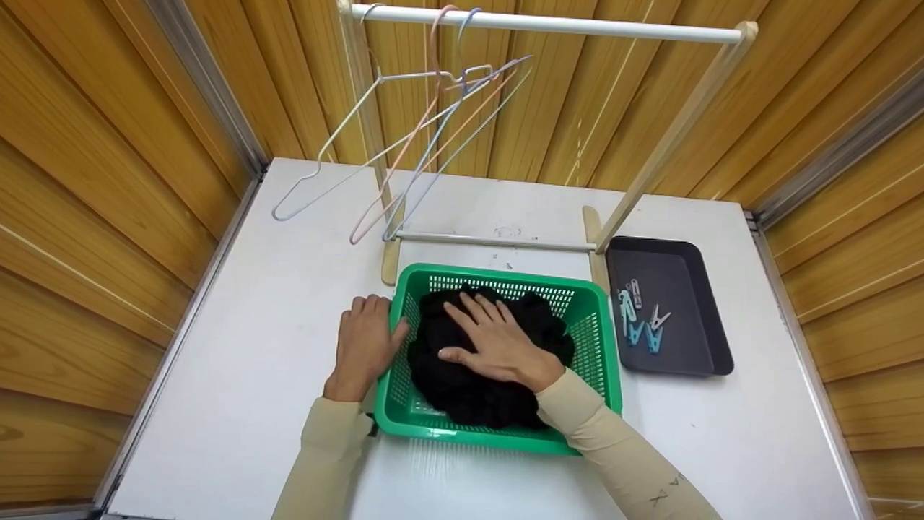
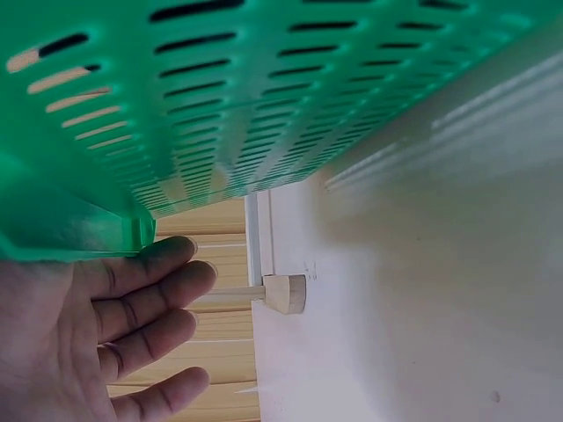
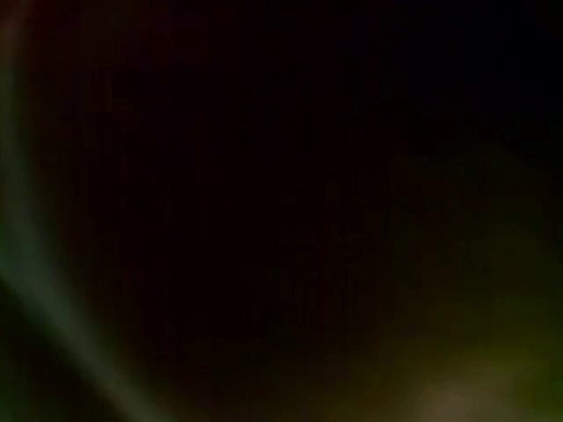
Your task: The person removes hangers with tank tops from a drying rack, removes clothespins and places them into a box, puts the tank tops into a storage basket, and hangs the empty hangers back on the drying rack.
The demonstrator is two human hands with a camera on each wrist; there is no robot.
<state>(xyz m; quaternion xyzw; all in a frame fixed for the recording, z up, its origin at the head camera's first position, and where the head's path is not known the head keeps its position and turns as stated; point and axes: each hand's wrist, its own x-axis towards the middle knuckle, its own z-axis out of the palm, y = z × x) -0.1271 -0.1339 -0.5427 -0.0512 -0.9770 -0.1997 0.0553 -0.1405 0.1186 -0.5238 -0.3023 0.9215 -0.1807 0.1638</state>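
Observation:
A green plastic basket [image 1: 498, 438] with slotted walls stands on the white table. Bunched black cloth [image 1: 462, 393] lies inside it; the kind of garment cannot be made out. My right hand [image 1: 498, 347] presses flat on top of the cloth, fingers spread. At the basket's left rim rests my left hand [image 1: 364, 347], its thumb over the edge and its fingers along the outside. In the left wrist view, the left hand's fingers [image 2: 149, 303] are loosely extended beneath the rim. The right wrist view is almost wholly dark.
Behind the basket stands a rack with a white rail [image 1: 548, 24]. Several wire hangers [image 1: 426, 137] hang at its left end. To the basket's right, a dark grey tray [image 1: 686, 289] holds several blue and pale clothespins [image 1: 654, 338]. Wood-patterned panels surround the table [image 1: 238, 347].

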